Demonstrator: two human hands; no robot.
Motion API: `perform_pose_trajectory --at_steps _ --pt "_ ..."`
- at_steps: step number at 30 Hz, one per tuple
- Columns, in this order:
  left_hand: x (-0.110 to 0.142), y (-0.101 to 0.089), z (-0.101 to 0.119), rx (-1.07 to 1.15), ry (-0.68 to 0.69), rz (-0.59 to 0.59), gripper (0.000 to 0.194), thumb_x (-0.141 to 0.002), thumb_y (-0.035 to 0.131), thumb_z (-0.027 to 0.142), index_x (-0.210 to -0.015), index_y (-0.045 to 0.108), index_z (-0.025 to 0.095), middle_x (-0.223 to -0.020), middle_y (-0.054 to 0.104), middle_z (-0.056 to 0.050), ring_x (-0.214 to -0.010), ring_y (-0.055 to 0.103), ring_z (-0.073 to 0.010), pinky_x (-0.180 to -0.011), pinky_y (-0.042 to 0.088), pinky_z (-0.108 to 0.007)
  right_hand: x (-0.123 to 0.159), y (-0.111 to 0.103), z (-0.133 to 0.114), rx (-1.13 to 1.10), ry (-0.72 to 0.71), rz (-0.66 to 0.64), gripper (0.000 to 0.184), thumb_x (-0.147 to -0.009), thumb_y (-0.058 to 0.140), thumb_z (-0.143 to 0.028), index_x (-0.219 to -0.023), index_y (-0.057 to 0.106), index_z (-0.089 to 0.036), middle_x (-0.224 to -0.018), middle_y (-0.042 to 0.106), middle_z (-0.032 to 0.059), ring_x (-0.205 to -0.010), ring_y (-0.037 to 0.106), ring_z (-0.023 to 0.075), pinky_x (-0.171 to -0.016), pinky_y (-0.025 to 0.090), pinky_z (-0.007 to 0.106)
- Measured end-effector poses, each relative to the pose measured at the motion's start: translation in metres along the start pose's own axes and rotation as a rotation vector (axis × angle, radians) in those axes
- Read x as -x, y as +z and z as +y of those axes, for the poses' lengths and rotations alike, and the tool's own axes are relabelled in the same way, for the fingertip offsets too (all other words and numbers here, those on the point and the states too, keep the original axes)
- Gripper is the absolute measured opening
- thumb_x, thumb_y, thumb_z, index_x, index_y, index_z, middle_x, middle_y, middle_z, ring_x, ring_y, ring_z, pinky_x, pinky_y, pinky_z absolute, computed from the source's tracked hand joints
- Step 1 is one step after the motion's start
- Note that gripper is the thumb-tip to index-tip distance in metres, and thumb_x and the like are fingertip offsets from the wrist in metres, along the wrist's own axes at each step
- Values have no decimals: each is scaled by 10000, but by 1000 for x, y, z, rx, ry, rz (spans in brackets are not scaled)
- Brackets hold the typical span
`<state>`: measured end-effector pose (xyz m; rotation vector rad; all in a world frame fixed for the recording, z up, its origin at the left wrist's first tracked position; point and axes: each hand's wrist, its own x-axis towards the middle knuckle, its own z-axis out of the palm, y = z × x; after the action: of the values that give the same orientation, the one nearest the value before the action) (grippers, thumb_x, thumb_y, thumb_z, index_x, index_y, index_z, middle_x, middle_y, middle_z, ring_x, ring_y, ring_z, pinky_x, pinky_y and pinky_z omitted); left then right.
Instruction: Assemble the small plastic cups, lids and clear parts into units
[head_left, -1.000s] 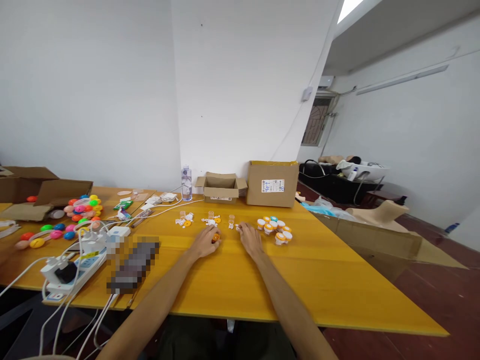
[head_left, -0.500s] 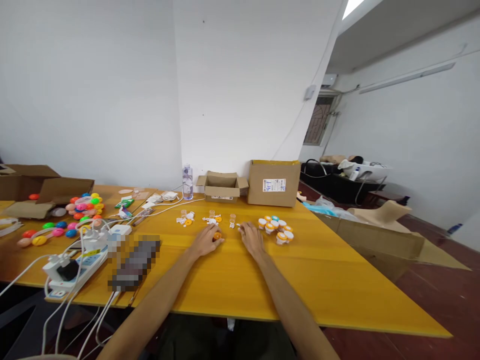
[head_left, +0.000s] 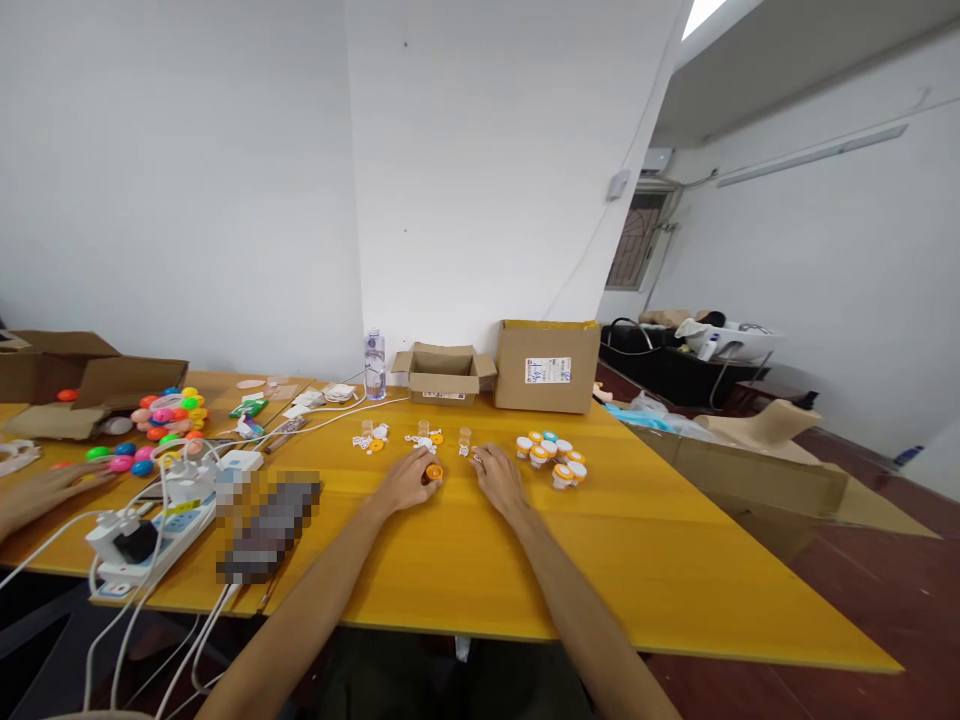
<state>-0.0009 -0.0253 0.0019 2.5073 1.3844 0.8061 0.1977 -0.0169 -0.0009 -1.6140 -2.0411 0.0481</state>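
My left hand [head_left: 406,482] rests on the yellow table [head_left: 585,560], its fingers closed round a small orange cap [head_left: 433,472]. My right hand [head_left: 499,477] lies just to the right, fingers curled at a tiny white piece [head_left: 475,455] on the table. Beyond the hands lie small clear vials [head_left: 464,437] with white and orange bits [head_left: 373,441]. To the right stands a cluster of small capped pots [head_left: 553,456], orange, white and teal.
Two cardboard boxes [head_left: 547,366] and a water bottle [head_left: 373,364] stand at the table's back. A power strip [head_left: 154,520] with chargers and cables lies at the left. Coloured plastic balls [head_left: 161,412] sit far left, where another person's hand [head_left: 45,490] reaches in.
My hands have hardly moved; the orange cap shows more clearly at my left fingertips. Another person's hand has come into view at the far left.
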Motion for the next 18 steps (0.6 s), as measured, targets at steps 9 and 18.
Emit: perform_pose_trajectory --at_steps 9,18 --pt "0 3 1 29 30 21 116 -825 528 271 -902 598 219 -888 605 -43 -851 586 -204 -832 471 -327 6 13 -22 -358 -275 -51 146 -877 527 -179 -887 666 -220 -913 684 23 -865 625 160 -817 468 279" --pt "0 5 -2 103 23 11 152 -818 562 277 -958 597 230 -903 626 -35 -834 583 -190 -809 477 -310 9 17 -20 -292 -373 -54 217 -904 485 -159 -904 687 -239 -943 678 27 -911 631 152 -848 471 271"
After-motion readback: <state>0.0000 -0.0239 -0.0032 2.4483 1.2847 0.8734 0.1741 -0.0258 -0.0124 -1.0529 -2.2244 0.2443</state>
